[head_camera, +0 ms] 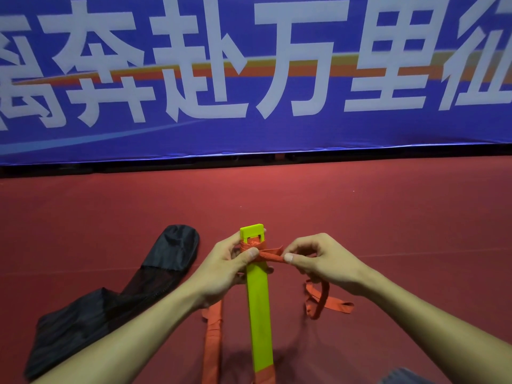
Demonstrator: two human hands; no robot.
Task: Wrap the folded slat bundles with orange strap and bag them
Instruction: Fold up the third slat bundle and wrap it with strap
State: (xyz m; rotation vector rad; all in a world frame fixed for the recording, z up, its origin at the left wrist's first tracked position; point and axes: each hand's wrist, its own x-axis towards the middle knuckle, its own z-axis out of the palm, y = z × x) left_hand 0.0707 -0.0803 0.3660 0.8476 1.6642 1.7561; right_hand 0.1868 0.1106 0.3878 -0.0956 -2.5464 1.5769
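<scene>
Floor: on my feed I see a red floor (360,217) running back to a dark strip at the far edge.
Room: a blue banner (332,134) with big white characters and an orange-yellow stripe fills the whole background.
Bag: a black bag (110,300) lies on the floor at the left, rounded end pointing away, partly behind the left forearm.
Slat bundle: the yellow-green slat bundle (259,314) is long and narrow and held between the two hands, its capped end away from me; its near end is banded in orange.
Strap: the orange strap (267,254) is wound round the bundle just below the cap and runs across to the right.
Left hand: the left hand (227,268) grips the bundle from the left, with its thumb pressing on the wraps.
Right hand: the right hand (321,261), just beside the bundle, pinches the strap between thumb and forefinger.
Loose strap: a loose tail (324,303) loops down below the right hand. More orange hangs under the left wrist.
</scene>
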